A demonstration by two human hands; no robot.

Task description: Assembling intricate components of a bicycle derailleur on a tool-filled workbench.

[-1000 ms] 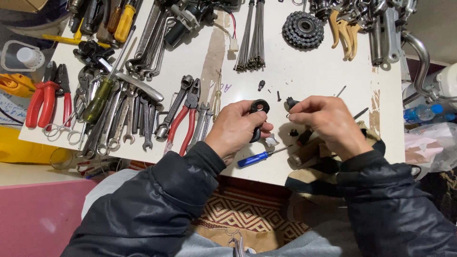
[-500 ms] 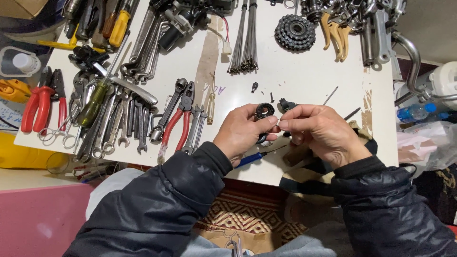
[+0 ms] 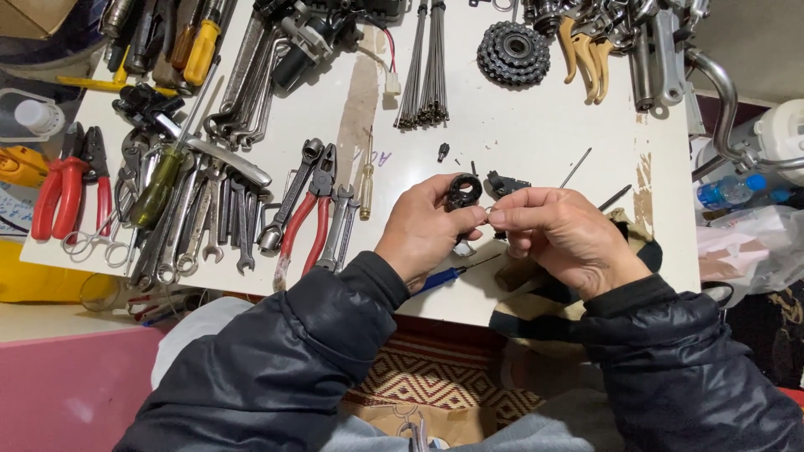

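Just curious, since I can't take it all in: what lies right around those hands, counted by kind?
Black ring-shaped part, in the left hand: 1
Small black part on the table: 1
Black screw: 1
Blue-handled screwdriver: 1
Total: 4

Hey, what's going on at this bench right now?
A person in a dark jacket works over a white table crowded with tools. The left hand pinches a small black ring-shaped part, and the right hand meets it at the fingertips with something too small to make out. A blue-handled screwdriver lies under the hands; wrenches and red pliers lie further left.
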